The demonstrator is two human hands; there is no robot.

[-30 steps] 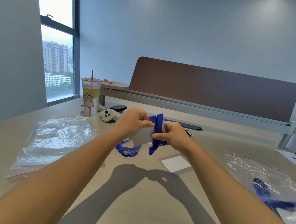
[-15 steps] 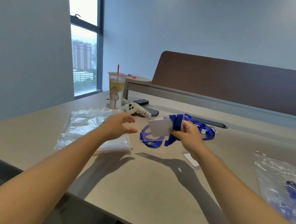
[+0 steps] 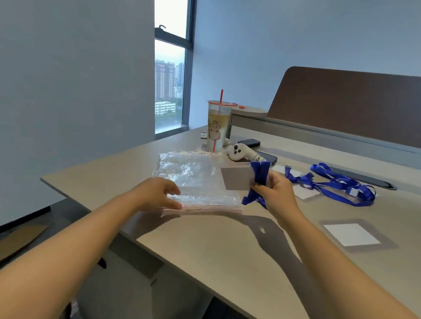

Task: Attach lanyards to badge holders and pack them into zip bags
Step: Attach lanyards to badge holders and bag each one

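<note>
The right hand (image 3: 275, 190) holds a badge holder (image 3: 235, 178) wrapped in a blue lanyard (image 3: 259, 174), its grip pinching the bundle at the holder's right end, fingers curled round the strap. The holder hangs in the air above the desk (image 3: 223, 247), over the right edge of a clear zip bag (image 3: 193, 180). Loose loops of the lanyard dangle below the hand.

The left hand (image 3: 161, 193) reaches to the near edge of the bag, by its red zip line. Its fingers are loosely bent with the tips at the plastic; whether this grip pinches the bag or only touches it, I cannot tell. The bag lies flat on the desk's left part, near the corner.

Farther right on the desk lies a heap of more blue lanyards (image 3: 339, 184), with small white cards (image 3: 304, 192) under and beside them. Another badge holder with a white card (image 3: 352, 234) lies flat on the near right, well apart from the hands.

At the far side of the bag stands a plastic cup (image 3: 216, 127) of yellowish drink with a red straw. Just right of it rest a white controller (image 3: 239, 153) and two dark phones (image 3: 249, 142). A brown divider (image 3: 357, 105) runs along the far edge of the desk. A window (image 3: 168, 81) shows tall buildings outside.
</note>
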